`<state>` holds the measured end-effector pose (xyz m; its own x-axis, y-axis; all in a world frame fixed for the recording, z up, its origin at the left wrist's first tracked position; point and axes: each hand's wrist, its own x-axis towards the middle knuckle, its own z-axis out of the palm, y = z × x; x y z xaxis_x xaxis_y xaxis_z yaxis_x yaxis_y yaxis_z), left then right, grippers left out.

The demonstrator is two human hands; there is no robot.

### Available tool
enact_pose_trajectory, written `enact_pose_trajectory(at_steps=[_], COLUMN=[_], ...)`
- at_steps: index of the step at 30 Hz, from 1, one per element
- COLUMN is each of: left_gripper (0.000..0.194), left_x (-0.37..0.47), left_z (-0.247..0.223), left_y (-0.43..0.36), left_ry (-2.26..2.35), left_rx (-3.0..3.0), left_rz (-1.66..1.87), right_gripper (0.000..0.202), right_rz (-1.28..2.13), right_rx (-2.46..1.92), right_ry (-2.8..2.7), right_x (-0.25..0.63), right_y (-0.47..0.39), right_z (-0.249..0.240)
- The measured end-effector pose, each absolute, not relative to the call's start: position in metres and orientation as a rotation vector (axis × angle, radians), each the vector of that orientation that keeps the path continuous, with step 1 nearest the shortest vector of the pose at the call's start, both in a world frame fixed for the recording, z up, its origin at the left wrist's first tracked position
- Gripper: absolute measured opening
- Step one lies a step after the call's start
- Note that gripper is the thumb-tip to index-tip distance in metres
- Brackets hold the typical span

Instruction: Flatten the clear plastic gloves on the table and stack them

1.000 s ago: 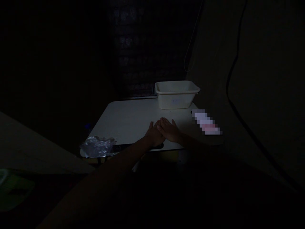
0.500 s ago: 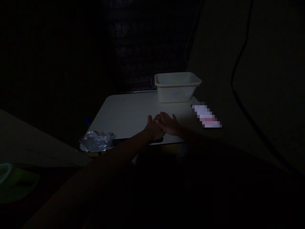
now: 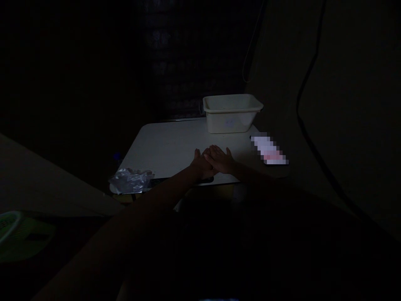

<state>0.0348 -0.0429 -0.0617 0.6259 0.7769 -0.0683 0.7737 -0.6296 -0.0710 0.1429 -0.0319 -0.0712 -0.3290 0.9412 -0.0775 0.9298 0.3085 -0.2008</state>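
My left hand (image 3: 200,164) and my right hand (image 3: 222,161) meet near the front edge of a white table (image 3: 166,146). The right hand overlaps the fingers of the left, palms facing up, with both thumbs held out to the sides. Their fingers are stretched out, and nothing shows in either palm, though the light is very dim. Beyond them, on the back right of the table, stands a cream plastic tub (image 3: 231,122). To the right lies a bright, pixelated flat object (image 3: 268,149) with a dark rim.
A crumpled clear plastic bag (image 3: 131,180) lies on the table's front left corner, with something blue (image 3: 117,156) behind it. A green basket (image 3: 26,238) is at the lower left. Down the right-hand wall runs a dark cable (image 3: 308,129).
The view has shifted slightly, so the table and tub sit a little higher. My hands keep nearly the same overlapped pose.
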Motion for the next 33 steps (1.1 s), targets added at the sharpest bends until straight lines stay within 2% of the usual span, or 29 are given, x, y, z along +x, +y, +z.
enact_pose_trajectory(at_steps=[4,8,33], left_gripper=[0.080,0.085,0.082], left_x=[0.0341,0.0339,0.0332], left_z=[-0.0614,-0.0615,-0.0637], left_y=[-0.0422,-0.0422,-0.0448], left_ry=[-1.335,-1.345,-1.381], left_rx=[-2.815,-2.818,-2.807], left_rz=[0.144,0.138,0.075], right_gripper=[0.062,0.062,0.061], right_rz=[0.220,0.155,0.123], right_rx=[-1.773,-1.794,-1.818], right_ry=[-2.508,-2.488,-2.473], right_x=[0.1428,0.1419,0.1416], right_y=[-0.0344,-0.0364,-0.0357], right_z=[-0.0734,-0.0744,-0.0752])
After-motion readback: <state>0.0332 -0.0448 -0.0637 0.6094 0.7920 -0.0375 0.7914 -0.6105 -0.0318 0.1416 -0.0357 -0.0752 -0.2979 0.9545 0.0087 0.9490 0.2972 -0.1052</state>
